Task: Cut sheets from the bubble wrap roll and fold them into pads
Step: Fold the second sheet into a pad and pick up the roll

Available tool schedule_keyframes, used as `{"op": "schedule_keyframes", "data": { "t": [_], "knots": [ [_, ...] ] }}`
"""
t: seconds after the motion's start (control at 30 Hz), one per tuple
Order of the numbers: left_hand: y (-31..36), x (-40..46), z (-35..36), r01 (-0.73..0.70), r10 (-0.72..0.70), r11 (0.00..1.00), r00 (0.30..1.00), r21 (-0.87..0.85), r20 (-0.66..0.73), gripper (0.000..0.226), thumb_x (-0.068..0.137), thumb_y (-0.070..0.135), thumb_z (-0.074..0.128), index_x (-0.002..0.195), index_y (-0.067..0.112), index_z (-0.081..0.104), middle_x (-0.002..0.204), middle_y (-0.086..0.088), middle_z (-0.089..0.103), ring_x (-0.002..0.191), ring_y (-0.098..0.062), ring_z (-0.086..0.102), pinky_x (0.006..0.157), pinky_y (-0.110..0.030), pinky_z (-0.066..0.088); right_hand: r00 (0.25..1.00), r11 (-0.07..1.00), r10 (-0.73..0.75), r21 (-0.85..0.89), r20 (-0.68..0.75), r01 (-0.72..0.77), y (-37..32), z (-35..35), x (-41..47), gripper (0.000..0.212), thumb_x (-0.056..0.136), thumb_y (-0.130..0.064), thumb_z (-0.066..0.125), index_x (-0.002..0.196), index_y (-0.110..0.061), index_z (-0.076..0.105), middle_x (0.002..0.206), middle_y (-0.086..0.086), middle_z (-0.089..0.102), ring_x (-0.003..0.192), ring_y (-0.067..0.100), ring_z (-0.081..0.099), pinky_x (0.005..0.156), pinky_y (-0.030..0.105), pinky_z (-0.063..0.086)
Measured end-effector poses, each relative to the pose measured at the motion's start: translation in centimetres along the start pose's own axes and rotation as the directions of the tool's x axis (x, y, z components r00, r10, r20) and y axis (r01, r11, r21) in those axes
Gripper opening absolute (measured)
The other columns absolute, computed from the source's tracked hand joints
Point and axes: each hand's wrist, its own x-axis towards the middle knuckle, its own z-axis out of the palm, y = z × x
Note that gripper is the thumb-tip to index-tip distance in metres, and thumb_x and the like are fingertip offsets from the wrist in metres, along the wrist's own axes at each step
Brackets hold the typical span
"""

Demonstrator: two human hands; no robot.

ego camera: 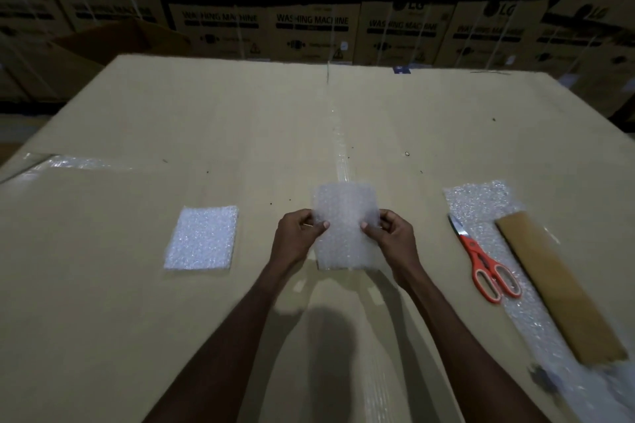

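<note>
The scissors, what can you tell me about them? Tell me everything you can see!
The scissors have bright orange handles, plastic by the look of them, with two long finger loops lined in something pale, and short silvery metal blades. They are closed. They lie flat on the strip of bubble wrap on the right, blades pointing away from the person, loops nearer. A flat brown cardboard piece lies just to their right. No hand touches them: both hands are busy holding a bubble wrap sheet in the middle.

Likely a warehouse; stacked washing-machine cartons.
</note>
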Motion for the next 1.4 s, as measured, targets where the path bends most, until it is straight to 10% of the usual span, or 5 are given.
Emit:
{"op": "schedule_keyframes", "data": {
  "t": [0.47,0.77,1.13,1.4],
  "knots": [
    [0.1,-4.3,-14.5,0.265,-0.326,0.930,0.915,-0.253,-0.238,0.021,0.074,0.010,0.085,0.084,-0.001,0.070,0.070,-0.010,0.069,0.062,-0.013,0.059,0.060,-0.027,0.052,0.934,0.957,0.225,0.118,0.276,-0.266,-2.5,11.5,-2.9,0.025,0.086,-0.007,0.077,0.107,0.004,0.071,0.100,0.017,0.075,0.080,0.021,0.071,0.061,0.026,0.058],
    [-5.6,-0.9,-23.7,0.358,-0.419,0.894,0.880,-0.268,-0.224,0.028,0.074,0.017,0.086,0.089,-0.002,0.072,0.081,-0.015,0.070,0.070,-0.021,0.062,0.069,-0.036,0.055,0.946,0.953,0.301,-0.069,0.124,-0.295,-1.7,23.9,-1.1,0.026,0.080,-0.005,0.082,0.097,0.009,0.068,0.091,0.018,0.074,0.076,0.026,0.071,0.062,0.034,0.061],
    [-10.2,0.3,-24.6,0.355,-0.285,0.879,0.926,0.318,-0.246,0.036,0.072,0.040,0.083,0.085,0.015,0.060,0.084,-0.001,0.062,0.086,-0.024,0.063,0.066,-0.028,0.035,0.982,0.803,0.164,-0.564,-0.097,-0.190,1.0,27.3,-1.5,0.028,0.072,-0.037,0.085,0.084,-0.017,0.069,0.081,-0.003,0.072,0.078,0.022,0.070,0.075,0.040,0.059],
    [-9.7,0.8,-24.6,0.463,-0.458,0.884,0.885,0.059,-0.085,0.027,0.073,0.018,0.082,0.086,0.001,0.066,0.078,-0.005,0.065,0.068,-0.020,0.060,0.058,-0.029,0.046,0.912,0.913,0.400,-0.120,0.088,-0.389,0.6,27.1,-2.0,0.033,0.080,-0.004,0.080,0.109,-0.001,0.067,0.110,0.016,0.073,0.093,0.034,0.072,0.076,0.052,0.062]
  ]
}}
